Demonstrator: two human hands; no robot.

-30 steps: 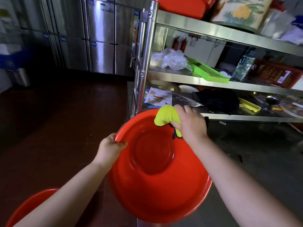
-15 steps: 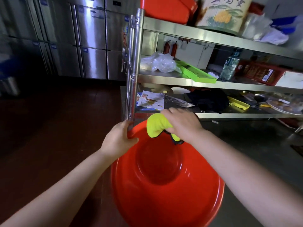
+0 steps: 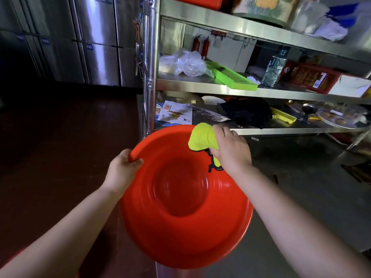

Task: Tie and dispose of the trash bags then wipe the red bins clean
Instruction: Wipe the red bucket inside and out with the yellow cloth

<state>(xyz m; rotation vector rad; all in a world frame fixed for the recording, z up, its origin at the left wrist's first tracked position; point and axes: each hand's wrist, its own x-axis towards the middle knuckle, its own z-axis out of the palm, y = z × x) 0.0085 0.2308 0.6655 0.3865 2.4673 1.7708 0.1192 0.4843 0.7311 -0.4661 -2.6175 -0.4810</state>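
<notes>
Red bin [image 3: 180, 227] rim pinched in left hand [image 3: 122, 169] fingers, right hand [image 3: 230, 151] clenching yellow cloth [image 3: 202, 139] against inner wall

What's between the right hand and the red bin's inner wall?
Head view: the yellow cloth, bunched under the right hand and pressed on the red bin near its far rim.

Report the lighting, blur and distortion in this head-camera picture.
Head view: the floor at left is very dark; the steel shelf glares; the red bin is motion-blurred at its centre; the shelf lines curve from wide-angle distortion; the yellow cloth stays fairly sharp.
</notes>
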